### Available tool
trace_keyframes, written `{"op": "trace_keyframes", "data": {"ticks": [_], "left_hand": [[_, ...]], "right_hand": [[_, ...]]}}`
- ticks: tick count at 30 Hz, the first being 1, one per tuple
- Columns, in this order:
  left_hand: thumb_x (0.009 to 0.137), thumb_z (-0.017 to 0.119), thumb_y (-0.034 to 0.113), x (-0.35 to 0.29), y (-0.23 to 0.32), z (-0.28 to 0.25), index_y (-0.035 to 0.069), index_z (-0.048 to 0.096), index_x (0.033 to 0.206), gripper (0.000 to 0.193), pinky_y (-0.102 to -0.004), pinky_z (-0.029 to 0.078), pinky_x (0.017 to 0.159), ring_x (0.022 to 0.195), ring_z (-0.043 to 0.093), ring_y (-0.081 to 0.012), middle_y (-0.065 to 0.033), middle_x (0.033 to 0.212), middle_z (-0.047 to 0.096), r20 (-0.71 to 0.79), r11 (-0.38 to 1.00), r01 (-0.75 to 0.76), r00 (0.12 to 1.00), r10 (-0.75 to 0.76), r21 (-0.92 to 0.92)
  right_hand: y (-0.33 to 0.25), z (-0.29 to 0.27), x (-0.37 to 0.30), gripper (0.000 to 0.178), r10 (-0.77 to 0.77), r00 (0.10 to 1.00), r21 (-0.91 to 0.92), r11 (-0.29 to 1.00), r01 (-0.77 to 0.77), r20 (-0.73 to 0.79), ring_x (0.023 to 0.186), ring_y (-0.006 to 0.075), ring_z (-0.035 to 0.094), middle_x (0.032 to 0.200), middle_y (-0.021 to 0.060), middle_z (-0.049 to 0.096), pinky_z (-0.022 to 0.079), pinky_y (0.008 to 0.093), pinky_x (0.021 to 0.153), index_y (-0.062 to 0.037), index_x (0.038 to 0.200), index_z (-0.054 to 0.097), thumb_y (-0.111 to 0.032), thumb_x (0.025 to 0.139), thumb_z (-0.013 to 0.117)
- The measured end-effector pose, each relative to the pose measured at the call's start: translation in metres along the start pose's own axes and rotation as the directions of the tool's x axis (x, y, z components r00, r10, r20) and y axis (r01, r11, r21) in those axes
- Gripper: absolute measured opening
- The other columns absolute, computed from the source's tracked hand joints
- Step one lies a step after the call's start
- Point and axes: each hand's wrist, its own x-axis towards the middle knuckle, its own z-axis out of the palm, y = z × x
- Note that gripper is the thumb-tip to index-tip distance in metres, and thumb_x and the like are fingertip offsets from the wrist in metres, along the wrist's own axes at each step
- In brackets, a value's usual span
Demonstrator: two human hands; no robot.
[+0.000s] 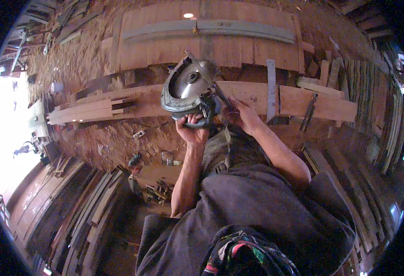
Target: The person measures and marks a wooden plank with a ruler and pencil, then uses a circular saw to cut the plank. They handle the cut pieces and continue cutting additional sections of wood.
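A hand-held circular saw (189, 87) with a round metal blade and guard is held up above a long wooden plank (257, 99). My left hand (191, 129) is wrapped around the saw's dark handle from below. My right hand (241, 114) is at the saw's right side, with its fingers pinched on a thin dark tool or lever (222, 97) beside the blade housing. Both forearms rise from my dark clothing at the lower middle.
A wooden panel (206, 41) with a grey metal bar (211, 28) lies beyond the plank. Stacked boards (87, 110) lie at left, more planks (87, 207) at lower left and slats (367, 92) at right. Sawdust covers the ground (114, 138).
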Motion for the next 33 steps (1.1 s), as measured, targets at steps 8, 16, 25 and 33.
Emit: {"op": "trace_keyframes", "data": {"ticks": [8, 16, 25, 33], "left_hand": [[0.081, 0.058, 0.020, -0.010, 0.013, -0.037, 0.007, 0.053, 0.073, 0.015, -0.0489, 0.046, 0.101, 0.080, 0.059, -0.0207, -0.0042, 0.070, 0.056, 0.040, 0.982, 0.036, 0.999, -0.029, -0.186], [0.089, 0.060, 0.032, -0.024, -0.008, -0.035, 0.006, 0.057, 0.126, 0.045, -0.0519, 0.043, 0.107, 0.120, 0.056, -0.0378, -0.0219, 0.128, 0.060, -0.306, 0.958, 0.282, 0.918, -0.252, 0.057], [0.099, 0.053, 0.034, -0.040, 0.028, 0.065, 0.005, 0.044, 0.138, 0.049, -0.0413, 0.037, 0.106, 0.117, 0.049, -0.0264, -0.0139, 0.125, 0.050, 0.387, -0.275, -0.301, 0.853, 0.351, 0.913], [0.103, 0.044, 0.033, 0.001, 0.048, 0.056, 0.000, 0.062, 0.112, 0.039, -0.0369, 0.038, 0.100, 0.112, 0.050, -0.0267, -0.0140, 0.116, 0.053, 0.414, -0.503, -0.344, 0.910, 0.030, 0.792]], "right_hand": [[-0.009, 0.018, 0.024, 0.022, 0.064, 0.991, 0.024, 0.997, -0.067, 0.115, 0.061, 0.0087, 0.056, 0.084, 0.0031, 0.065, 0.043, 0.0238, 0.052, -0.0033, 0.106, 0.064, -0.023, 0.097, 0.067], [-0.016, 0.008, 0.023, 0.017, 0.044, 0.999, 0.050, 0.998, -0.043, -0.010, 0.058, 0.0061, 0.050, 0.085, 0.0021, 0.064, 0.038, 0.0209, 0.048, -0.0048, 0.104, 0.064, -0.020, 0.096, 0.066], [-0.019, 0.009, 0.027, 0.019, 0.081, 0.996, 0.225, 0.972, -0.070, -0.041, 0.056, 0.0055, 0.048, 0.081, 0.0051, 0.063, 0.037, 0.0199, 0.047, -0.0027, 0.107, 0.062, -0.018, 0.097, 0.065], [-0.004, 0.034, 0.000, 0.017, 0.069, 0.996, 0.177, 0.983, -0.057, -0.060, 0.059, 0.0101, 0.054, 0.087, 0.0023, 0.061, 0.043, 0.0253, 0.051, -0.0040, 0.101, 0.062, -0.014, 0.091, 0.071]]}}
